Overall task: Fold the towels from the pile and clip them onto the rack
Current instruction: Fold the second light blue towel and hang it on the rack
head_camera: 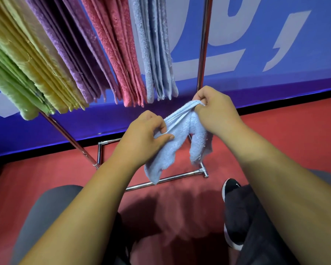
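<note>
A small light blue towel [182, 134] hangs bunched between both my hands in front of the rack. My left hand [143, 134] pinches its upper edge at the left, and my right hand [214, 108] grips the same edge higher up at the right. Two loose ends of the towel droop down. Above them, folded towels hang from the chrome rack [203, 44] in colour groups: green [11, 88], yellow [33, 54], purple [73, 50], pink [120, 50] and light blue [155, 50]. The clips and the top bar are out of view.
The rack's chrome base frame [161, 180] lies on the red floor [46, 175] just ahead of my knees. A blue wall banner [275, 44] stands behind the rack. My black shoe [230, 190] is at the lower right.
</note>
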